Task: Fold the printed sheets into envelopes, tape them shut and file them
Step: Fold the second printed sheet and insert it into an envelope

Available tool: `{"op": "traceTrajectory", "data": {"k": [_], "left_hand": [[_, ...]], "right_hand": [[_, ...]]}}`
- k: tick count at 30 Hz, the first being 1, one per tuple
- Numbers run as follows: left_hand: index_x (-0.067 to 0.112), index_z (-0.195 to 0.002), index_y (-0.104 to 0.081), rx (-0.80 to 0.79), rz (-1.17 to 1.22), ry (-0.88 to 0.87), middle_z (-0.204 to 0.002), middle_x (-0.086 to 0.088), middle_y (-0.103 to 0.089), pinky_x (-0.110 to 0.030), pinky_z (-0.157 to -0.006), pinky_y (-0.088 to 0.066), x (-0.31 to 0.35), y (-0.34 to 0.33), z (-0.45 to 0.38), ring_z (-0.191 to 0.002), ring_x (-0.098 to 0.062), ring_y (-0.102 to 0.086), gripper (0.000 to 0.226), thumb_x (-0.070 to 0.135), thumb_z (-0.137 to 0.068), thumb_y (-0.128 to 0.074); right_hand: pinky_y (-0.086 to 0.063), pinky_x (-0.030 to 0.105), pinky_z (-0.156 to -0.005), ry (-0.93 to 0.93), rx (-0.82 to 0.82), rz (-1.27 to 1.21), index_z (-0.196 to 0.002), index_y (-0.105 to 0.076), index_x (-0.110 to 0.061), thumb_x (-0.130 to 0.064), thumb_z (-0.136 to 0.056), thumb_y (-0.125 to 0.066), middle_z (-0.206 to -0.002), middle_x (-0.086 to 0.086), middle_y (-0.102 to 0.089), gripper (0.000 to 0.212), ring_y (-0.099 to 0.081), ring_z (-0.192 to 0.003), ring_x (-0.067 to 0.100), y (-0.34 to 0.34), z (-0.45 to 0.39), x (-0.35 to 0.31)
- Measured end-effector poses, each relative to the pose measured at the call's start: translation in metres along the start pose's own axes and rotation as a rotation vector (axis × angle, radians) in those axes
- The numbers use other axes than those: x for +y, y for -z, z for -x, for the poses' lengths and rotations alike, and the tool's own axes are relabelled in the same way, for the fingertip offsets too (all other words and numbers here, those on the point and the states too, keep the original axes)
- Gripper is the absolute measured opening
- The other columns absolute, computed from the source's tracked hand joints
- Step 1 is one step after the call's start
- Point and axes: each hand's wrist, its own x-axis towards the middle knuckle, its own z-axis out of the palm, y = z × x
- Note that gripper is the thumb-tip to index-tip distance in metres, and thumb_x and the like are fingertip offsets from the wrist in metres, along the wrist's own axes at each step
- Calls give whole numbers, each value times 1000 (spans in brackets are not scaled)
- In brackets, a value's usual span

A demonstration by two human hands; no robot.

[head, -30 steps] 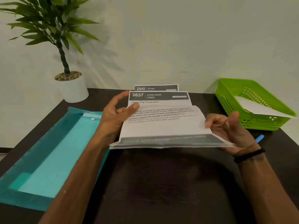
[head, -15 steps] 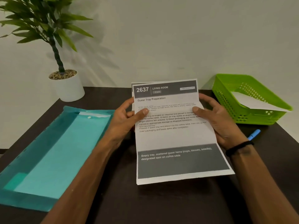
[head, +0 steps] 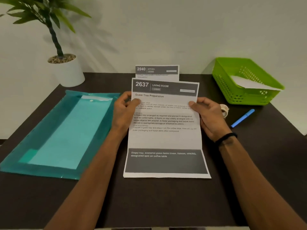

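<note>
Over the dark table [head: 166,205], both hands hold sheet 2637 [head: 164,138] by its side edges.

Left hand [head: 123,112] and right hand [head: 210,117] each pinch it, thumbs on the print, fingers curled behind. Its lower end hangs toward the table, past a crease. Behind it, partly hidden, is sheet 2940 [head: 157,71]. Left lies a teal folder [head: 54,135], beyond it a potted plant [head: 66,68]. Right: a green basket [head: 232,87] holding white paper [head: 249,83], a tape roll [head: 224,109] half hidden by the right hand, a blue pen [head: 242,118].
</note>
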Motion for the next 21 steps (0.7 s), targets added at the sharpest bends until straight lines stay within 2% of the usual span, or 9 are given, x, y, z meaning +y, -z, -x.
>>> {"op": "traceTrajectory", "data": {"k": [2, 4, 6, 9, 13, 16, 18, 21], "left_hand": [[15, -108, -72, -71, -9, 10, -103, -4, -79, -39, -79, -61, -3, -1, 1, -90, -23, -74, 24, -1, -96, -59], [19, -105, -73, -107, 8, 39, -106, -6, -79, -40, -80, -61, -4, -1, 2, -92, -25, -75, 29, -3, -95, -58], [18, -104, -72, -118, 65, 85, -106, -7, -79, -40, -81, -60, -3, 0, -1, -90, -25, -74, 26, -1, -92, -59], [14, -101, -71, -106, 140, 135, -110, -15, -77, -49, -88, -57, -4, 2, -6, -93, -31, -72, 21, 2, -88, -60], [11, -104, -70, -112, 150, 140, -105, -14, -77, -42, -82, -62, -5, 2, -8, -90, -29, -74, 23, -4, -95, -55], [10, -105, -72, -107, 159, 157, -107, -15, -78, -44, -84, -62, -6, 2, -10, -92, -30, -75, 23, -3, -95, -56], [9, -101, -73, -90, 188, 171, -107, -18, -77, -48, -89, -60, -5, 2, -10, -94, -34, -74, 21, -1, -96, -55], [5, -103, -73, -83, 202, 177, -104, -18, -77, -49, -92, -57, -4, 3, -9, -95, -35, -72, 17, 5, -97, -57]], "right_hand": [[-60, 48, -95, 6, 7, -5, -105, -69, -7, -4, -94, -73, -111, 18, -78, 12, -76, -100, 32, 3, 1, 2], [-60, 50, -96, 3, 6, -11, -109, -70, -6, -3, -94, -73, -113, 19, -77, 15, -75, -103, 34, 4, 1, 5], [-60, 51, -96, -9, 2, -29, -111, -69, -5, -1, -94, -71, -114, 19, -77, 17, -75, -104, 35, 6, -1, 5], [-62, 49, -93, -44, -11, -56, -109, -70, -5, 2, -93, -70, -113, 18, -78, 17, -76, -100, 32, 7, -5, 3], [-62, 50, -93, -63, -10, -102, -115, -69, -3, 7, -92, -67, -114, 18, -78, 25, -76, -101, 32, 9, -10, 1], [-62, 49, -93, -80, 2, -120, -117, -68, -1, 10, -92, -65, -117, 20, -76, 28, -75, -105, 36, 9, -10, 0], [-62, 48, -92, -84, 4, -126, -112, -71, -2, 10, -91, -65, -115, 21, -76, 24, -76, -102, 35, 9, -10, -1], [-64, 43, -86, -83, 7, -135, -94, -75, -9, 9, -91, -66, -100, 16, -78, 20, -77, -88, 28, 8, -9, -3]]}}
